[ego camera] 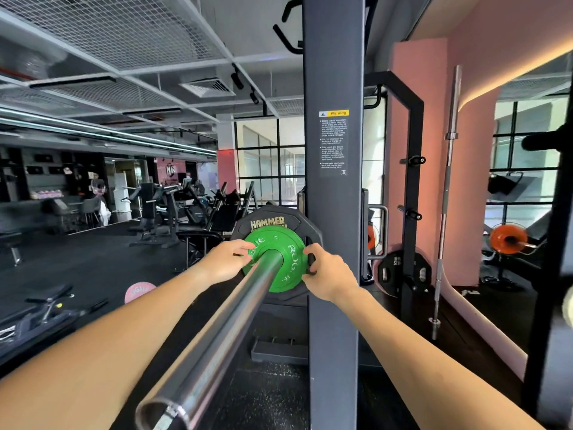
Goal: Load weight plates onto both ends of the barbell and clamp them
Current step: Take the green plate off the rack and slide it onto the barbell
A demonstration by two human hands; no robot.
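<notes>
The chrome barbell sleeve (pixel 229 318) runs from the bottom of the view up toward the centre. A small green plate (pixel 286 259) sits on it, flat against a larger black plate (pixel 269 220) lettered HAMMER. My left hand (pixel 228 259) grips the green plate's left rim. My right hand (pixel 328 273) grips its right rim, fingers curled around the edge. No clamp is in sight on the sleeve.
A dark rack upright (pixel 333 181) stands just right of the plates. Behind it hang a stored black plate (pixel 400 271) and an orange plate (pixel 508 238). A spare bar (pixel 446 187) leans upright against the pink wall. A pink plate (pixel 139 291) lies on the floor at left.
</notes>
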